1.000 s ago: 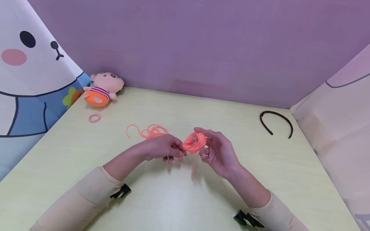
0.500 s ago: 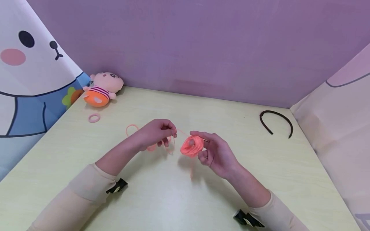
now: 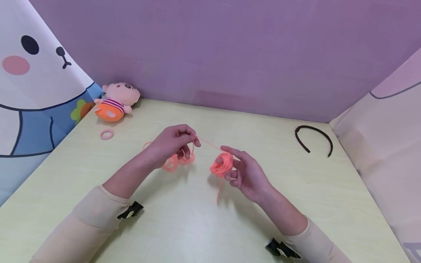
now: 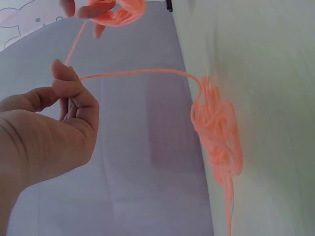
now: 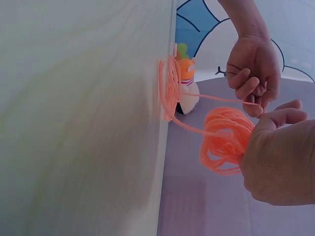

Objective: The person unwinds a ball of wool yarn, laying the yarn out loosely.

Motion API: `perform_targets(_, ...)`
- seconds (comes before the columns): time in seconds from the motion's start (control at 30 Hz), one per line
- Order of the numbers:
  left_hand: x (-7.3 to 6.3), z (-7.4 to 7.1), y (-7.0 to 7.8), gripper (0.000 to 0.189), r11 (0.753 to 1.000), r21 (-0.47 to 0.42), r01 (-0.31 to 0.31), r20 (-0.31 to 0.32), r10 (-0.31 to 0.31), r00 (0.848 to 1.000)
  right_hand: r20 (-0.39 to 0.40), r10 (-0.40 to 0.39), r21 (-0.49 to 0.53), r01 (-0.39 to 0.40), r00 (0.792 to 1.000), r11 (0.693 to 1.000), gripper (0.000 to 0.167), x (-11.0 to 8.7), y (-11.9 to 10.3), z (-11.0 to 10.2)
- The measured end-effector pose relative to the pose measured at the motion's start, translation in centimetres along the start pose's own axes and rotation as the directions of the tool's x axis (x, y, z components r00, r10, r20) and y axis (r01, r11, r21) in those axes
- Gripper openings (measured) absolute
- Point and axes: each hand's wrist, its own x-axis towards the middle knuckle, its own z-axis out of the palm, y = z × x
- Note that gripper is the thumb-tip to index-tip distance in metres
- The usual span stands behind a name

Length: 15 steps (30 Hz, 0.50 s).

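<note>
My right hand (image 3: pixel 248 175) holds a wound coil of coral yarn (image 3: pixel 222 164), with fingers through and around its loops. A loose tail hangs below the coil toward the table. My left hand (image 3: pixel 174 144) pinches a strand of the same yarn between thumb and fingertips, left of and a little higher than the coil. The strand (image 3: pixel 209 143) runs straight from those fingertips to the coil. From the left fingertips the yarn also drops to a loose tangled pile (image 4: pixel 216 128) on the table, partly behind the left hand in the head view.
A plush doll (image 3: pixel 116 101) in striped top and orange bottoms lies at the back left corner, with a pink ring (image 3: pixel 106 134) in front of it. A dark curved band (image 3: pixel 314 138) lies at the right. A purple panel (image 3: pixel 223 54) stands along the table's back.
My left hand has moved away from the coil, up and to the left, drawing a strand out between the hands. The right hand has stayed nearly in place with the coil.
</note>
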Motion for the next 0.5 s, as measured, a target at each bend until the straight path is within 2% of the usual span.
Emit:
perform_targets(0.13,0.0,-0.4,0.1,0.017,1.0,0.006,0.008,-0.045,-0.008,0.999,-0.029,-0.008,0.007,0.009,1.0,1.0,0.048,0.1,0.0,0.0)
perform_targets(0.33,0.3,-1.3,0.0,0.018,0.994,0.059,0.092,-0.141,-0.083,0.987,-0.071,-0.028,0.035,0.03,0.997,0.999,0.045,0.1,0.0,-0.2)
perform_targets(0.5,0.5,-2.3,-0.3,0.018,0.992,0.079,0.1,-0.196,-0.083,0.977,-0.097,-0.035,0.044,0.04,0.995,0.998,0.044,0.1,-0.1,-0.1)
